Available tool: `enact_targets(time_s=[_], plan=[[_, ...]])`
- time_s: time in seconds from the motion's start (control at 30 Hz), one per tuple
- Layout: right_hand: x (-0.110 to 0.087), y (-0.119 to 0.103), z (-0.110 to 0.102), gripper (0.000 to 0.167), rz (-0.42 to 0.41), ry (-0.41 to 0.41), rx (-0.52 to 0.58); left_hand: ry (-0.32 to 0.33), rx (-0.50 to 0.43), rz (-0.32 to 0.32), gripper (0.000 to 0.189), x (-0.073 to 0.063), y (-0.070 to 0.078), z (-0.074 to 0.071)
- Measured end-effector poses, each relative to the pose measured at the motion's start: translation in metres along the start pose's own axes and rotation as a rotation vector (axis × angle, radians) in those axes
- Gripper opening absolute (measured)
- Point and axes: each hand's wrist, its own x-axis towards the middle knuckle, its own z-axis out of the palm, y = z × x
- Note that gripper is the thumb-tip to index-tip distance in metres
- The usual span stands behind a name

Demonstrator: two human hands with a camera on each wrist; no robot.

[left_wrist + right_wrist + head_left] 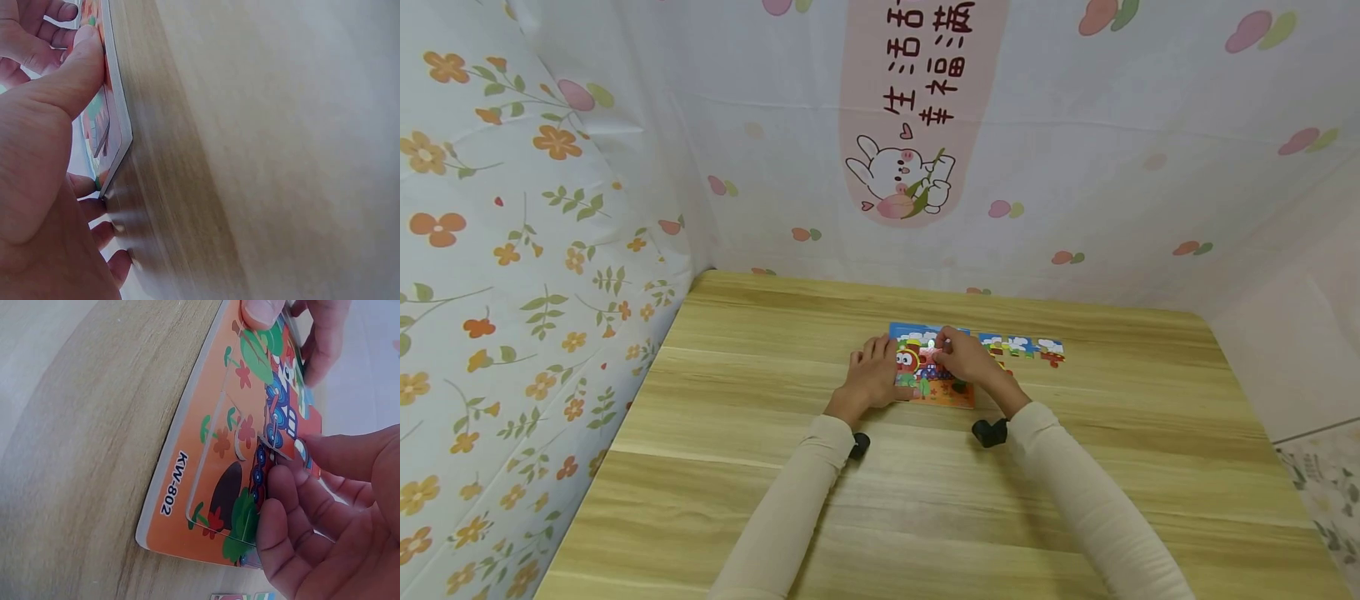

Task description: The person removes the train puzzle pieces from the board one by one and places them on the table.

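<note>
A colourful cardboard jigsaw puzzle board [946, 399] lies flat on the table, with an orange lower border marked KW-802 in the right wrist view. My left hand [871, 379] spans its left side. The thumb [86, 56] presses on the lower border, while the fingers rest along the left edge and on the wood. Over the board's right half, my right hand [967, 358] pinches a jigsaw piece [301, 451] between thumb and fingertips. The piece sits tilted against the picture, partly hidden by the fingers. Raised piece edges show beside it.
Several loose jigsaw pieces [1048, 347] lie to the right of the board, some partly behind the right hand. The wooden table [925, 508] meets a printed cloth [760, 158] at the back and a flowered cloth [542, 275] on the left. Black straps circle both wrists.
</note>
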Motion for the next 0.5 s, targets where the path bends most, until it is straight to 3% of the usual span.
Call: enact_targets(time_s=[0.5], plan=[[0.0002, -0.0012, 0.0005, 0.012, 0.054, 0.007, 0.083, -0.015, -0.042, 0.009, 0.106, 0.0008, -0.0015, -0.0011]])
